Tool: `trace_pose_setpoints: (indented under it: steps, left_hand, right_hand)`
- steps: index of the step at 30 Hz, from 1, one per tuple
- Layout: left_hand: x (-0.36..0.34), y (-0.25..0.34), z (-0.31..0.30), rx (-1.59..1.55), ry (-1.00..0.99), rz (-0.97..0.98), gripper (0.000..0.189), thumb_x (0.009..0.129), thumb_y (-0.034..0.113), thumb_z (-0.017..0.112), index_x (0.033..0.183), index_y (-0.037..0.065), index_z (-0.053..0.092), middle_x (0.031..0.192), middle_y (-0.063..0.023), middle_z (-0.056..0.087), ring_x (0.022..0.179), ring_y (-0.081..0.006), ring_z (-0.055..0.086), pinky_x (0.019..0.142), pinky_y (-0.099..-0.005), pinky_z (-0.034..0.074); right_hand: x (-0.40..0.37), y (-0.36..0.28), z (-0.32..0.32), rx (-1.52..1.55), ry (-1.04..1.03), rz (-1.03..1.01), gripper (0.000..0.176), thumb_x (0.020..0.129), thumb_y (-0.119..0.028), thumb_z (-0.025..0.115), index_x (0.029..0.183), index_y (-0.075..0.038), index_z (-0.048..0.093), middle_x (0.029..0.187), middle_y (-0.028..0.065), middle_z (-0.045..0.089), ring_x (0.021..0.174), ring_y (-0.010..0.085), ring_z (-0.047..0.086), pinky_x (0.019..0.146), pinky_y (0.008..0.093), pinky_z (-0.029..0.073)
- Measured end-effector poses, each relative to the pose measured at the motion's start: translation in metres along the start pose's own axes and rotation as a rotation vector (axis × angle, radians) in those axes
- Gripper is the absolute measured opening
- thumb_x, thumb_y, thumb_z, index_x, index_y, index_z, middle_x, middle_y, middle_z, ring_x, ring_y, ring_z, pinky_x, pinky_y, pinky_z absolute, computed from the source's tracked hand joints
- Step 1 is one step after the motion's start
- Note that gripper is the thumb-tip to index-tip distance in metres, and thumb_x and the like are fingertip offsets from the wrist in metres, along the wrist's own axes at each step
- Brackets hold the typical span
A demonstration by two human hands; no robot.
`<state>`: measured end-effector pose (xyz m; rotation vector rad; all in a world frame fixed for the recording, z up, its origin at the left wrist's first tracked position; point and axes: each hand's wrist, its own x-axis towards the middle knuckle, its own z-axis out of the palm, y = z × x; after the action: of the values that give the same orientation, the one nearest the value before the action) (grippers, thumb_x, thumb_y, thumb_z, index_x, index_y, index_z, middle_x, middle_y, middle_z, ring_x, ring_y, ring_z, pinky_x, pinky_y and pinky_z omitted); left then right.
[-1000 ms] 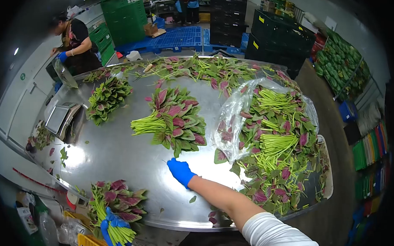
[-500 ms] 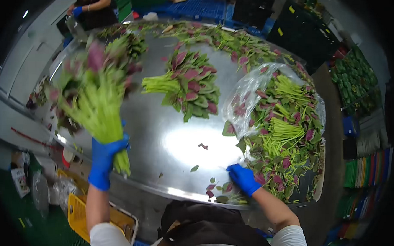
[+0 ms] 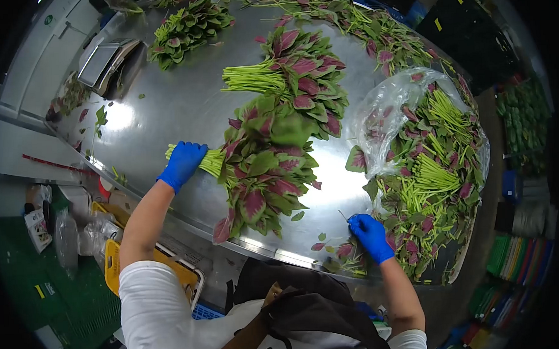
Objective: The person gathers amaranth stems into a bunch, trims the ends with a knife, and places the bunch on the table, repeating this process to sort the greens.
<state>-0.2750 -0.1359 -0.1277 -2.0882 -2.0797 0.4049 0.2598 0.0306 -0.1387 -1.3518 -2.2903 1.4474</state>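
Shiny steel covers the wide round table [image 3: 185, 104], which is strewn with red-and-green leafy amaranth and a few stray leaves. The left hand [image 3: 182, 164], in a blue glove, is closed around the pale green stem ends of a bunch of amaranth [image 3: 264, 169], which lies flat on the table near the front edge, with its leaves fanned out to the right of the hand. Just behind it, leaf tips touching, lies a second bunch [image 3: 294, 75], its stems pointing left. The right hand [image 3: 371, 236], also gloved in blue, rests at the near rim of the table on the edge of a loose heap of amaranth [image 3: 433, 175]. Its fingers are bent down onto the leaves, and whether they pinch anything cannot be made out. A crumpled clear plastic bag [image 3: 388, 109] lies over the far side of that heap. Farther back on the left sit a third bunch [image 3: 188, 27] and a weighing scale [image 3: 103, 60]. Below the table edge, beside the left forearm, stands a yellow crate [image 3: 113, 266].
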Motion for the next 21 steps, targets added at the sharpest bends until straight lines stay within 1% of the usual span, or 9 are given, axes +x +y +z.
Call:
trace_pose_setpoints:
  steps: [5,8,11,14,15,17,18,20,21]
  left_hand:
    - [0.015,-0.02,0.012,0.028,0.046,0.048,0.025,0.078,0.013,0.054,0.102,0.015,0.056,0.079,-0.0023,0.057,0.074,-0.0202,0.058,0.067,-0.0341,0.042]
    - [0.029,-0.037,0.016,0.079,0.041,0.084,0.024,0.079,0.014,0.054,0.102,0.016,0.056,0.079,-0.0015,0.057,0.075,-0.0192,0.058,0.068,-0.0331,0.041]
    - [0.048,-0.062,0.018,0.138,0.04,0.122,0.022,0.079,0.014,0.055,0.101,0.016,0.056,0.079,-0.0013,0.057,0.076,-0.0188,0.057,0.07,-0.0321,0.041]
    - [0.063,-0.088,0.022,0.131,0.076,0.185,0.022,0.078,0.014,0.055,0.1,0.015,0.056,0.079,-0.0019,0.057,0.076,-0.0192,0.057,0.07,-0.0326,0.041]
    - [0.068,-0.095,0.016,0.127,0.033,0.19,0.022,0.077,0.012,0.055,0.099,0.014,0.056,0.079,-0.0029,0.058,0.076,-0.0197,0.058,0.071,-0.0329,0.042]
    - [0.071,-0.115,0.017,0.121,0.031,0.193,0.022,0.077,0.011,0.054,0.099,0.014,0.056,0.079,-0.0033,0.058,0.076,-0.0202,0.058,0.071,-0.0333,0.042]
    - [0.072,-0.125,0.021,0.116,0.032,0.2,0.023,0.076,0.01,0.054,0.099,0.014,0.056,0.079,-0.0036,0.058,0.076,-0.0205,0.058,0.071,-0.0335,0.042]
    - [0.07,-0.143,0.031,0.1,-0.005,0.137,0.025,0.074,0.008,0.055,0.099,0.014,0.056,0.078,-0.0041,0.057,0.077,-0.0222,0.058,0.072,-0.0348,0.042]
    - [0.068,-0.151,0.037,0.103,-0.035,0.101,0.026,0.074,0.008,0.055,0.099,0.014,0.055,0.077,-0.0042,0.057,0.077,-0.0226,0.058,0.072,-0.0353,0.042]
  right_hand:
    - [0.006,-0.012,-0.005,-0.057,-0.052,0.035,0.018,0.084,-0.017,0.064,0.099,-0.007,0.065,0.093,0.0102,0.066,0.08,0.0208,0.065,0.073,0.0306,0.05]
    - [0.008,-0.02,-0.012,-0.147,-0.08,0.005,0.017,0.084,-0.017,0.065,0.098,-0.007,0.065,0.091,0.0107,0.066,0.079,0.023,0.065,0.073,0.0315,0.05]
    - [0.009,-0.03,-0.024,-0.304,-0.071,-0.08,0.014,0.084,-0.015,0.064,0.096,-0.008,0.065,0.088,0.0115,0.065,0.077,0.0243,0.065,0.071,0.0327,0.051]
    - [0.007,-0.022,-0.031,-0.159,0.01,-0.075,0.011,0.084,-0.013,0.063,0.094,-0.008,0.065,0.086,0.0117,0.065,0.074,0.0238,0.065,0.068,0.0328,0.05]
    - [0.008,-0.023,-0.035,-0.205,0.016,-0.074,0.011,0.084,-0.013,0.062,0.094,-0.008,0.064,0.085,0.0117,0.064,0.073,0.0235,0.065,0.067,0.0325,0.05]
    - [0.007,-0.032,-0.046,-0.291,0.031,-0.067,0.01,0.085,-0.011,0.061,0.094,-0.007,0.064,0.084,0.0117,0.064,0.071,0.0228,0.065,0.065,0.032,0.05]
    - [0.006,-0.036,-0.052,-0.282,0.041,-0.035,0.01,0.083,-0.01,0.063,0.093,-0.008,0.064,0.084,0.0113,0.064,0.072,0.0237,0.064,0.065,0.0319,0.05]
    - [0.007,-0.049,-0.068,-0.264,0.064,0.032,0.012,0.079,-0.008,0.068,0.09,-0.01,0.065,0.083,0.0105,0.064,0.072,0.0254,0.064,0.065,0.0318,0.05]
    - [0.008,-0.06,-0.074,-0.232,0.092,0.057,0.012,0.079,-0.005,0.067,0.09,-0.008,0.065,0.082,0.0098,0.064,0.07,0.0222,0.063,0.063,0.0302,0.049]
